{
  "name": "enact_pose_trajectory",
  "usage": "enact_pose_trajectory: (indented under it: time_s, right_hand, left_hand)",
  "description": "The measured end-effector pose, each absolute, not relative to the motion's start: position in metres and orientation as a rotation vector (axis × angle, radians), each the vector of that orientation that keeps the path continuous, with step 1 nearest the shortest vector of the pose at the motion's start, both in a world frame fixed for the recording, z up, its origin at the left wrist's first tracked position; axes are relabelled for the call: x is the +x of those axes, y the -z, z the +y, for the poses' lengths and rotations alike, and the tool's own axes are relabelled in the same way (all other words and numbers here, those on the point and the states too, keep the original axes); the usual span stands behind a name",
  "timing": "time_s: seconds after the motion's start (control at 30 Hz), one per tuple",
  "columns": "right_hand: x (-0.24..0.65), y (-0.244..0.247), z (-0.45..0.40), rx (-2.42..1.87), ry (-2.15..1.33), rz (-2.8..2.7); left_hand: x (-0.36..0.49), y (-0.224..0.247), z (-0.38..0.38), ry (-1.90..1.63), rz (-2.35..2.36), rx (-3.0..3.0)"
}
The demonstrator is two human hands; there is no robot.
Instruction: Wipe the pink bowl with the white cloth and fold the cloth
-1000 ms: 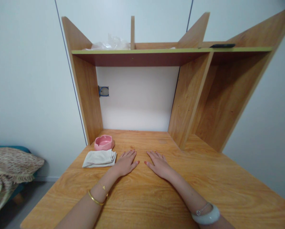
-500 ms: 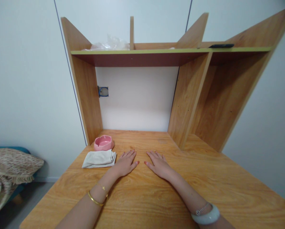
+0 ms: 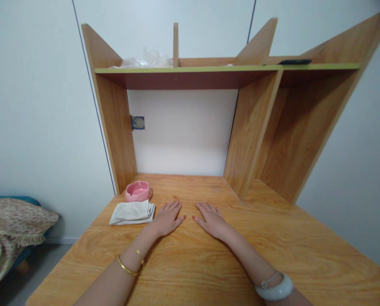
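Note:
Palm down on the wooden desk (image 3: 196, 272), my left hand (image 3: 168, 219) lies flat with its fingers stretched out and nothing in it. Just left of it is a folded light grey cloth (image 3: 131, 213). Behind the cloth stands a pink ashtray (image 3: 139, 192) with notches in its rim. My right hand (image 3: 210, 221) also rests flat on the desk, open, its fingers pointing forward and slightly left. A narrow strip of bare wood separates the two thumbs.
A wooden shelf unit (image 3: 253, 140) rises from the desk's back. On its upper shelf lie a clear plastic bag (image 3: 148, 58) and a flat dark object (image 3: 294, 62). An open socket box (image 3: 138, 123) shows in the wall. At far left, a patterned fringed blanket (image 3: 14, 221) covers blue furniture.

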State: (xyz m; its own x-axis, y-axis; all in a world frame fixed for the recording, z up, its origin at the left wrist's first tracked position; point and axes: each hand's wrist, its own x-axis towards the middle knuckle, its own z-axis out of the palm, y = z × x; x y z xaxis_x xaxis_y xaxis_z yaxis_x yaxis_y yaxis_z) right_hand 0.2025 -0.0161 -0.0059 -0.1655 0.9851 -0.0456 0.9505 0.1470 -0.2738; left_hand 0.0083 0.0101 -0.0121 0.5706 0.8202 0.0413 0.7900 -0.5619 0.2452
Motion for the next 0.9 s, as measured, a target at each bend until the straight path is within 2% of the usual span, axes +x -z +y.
enact_pose_trajectory:
  time_s: [0.9]
  right_hand:
    - [0.2018,0.0046,-0.0178,-1.934,-0.351,-2.265]
  left_hand:
    - [0.0081,0.0127,0.0097,-0.239,1.355,2.603]
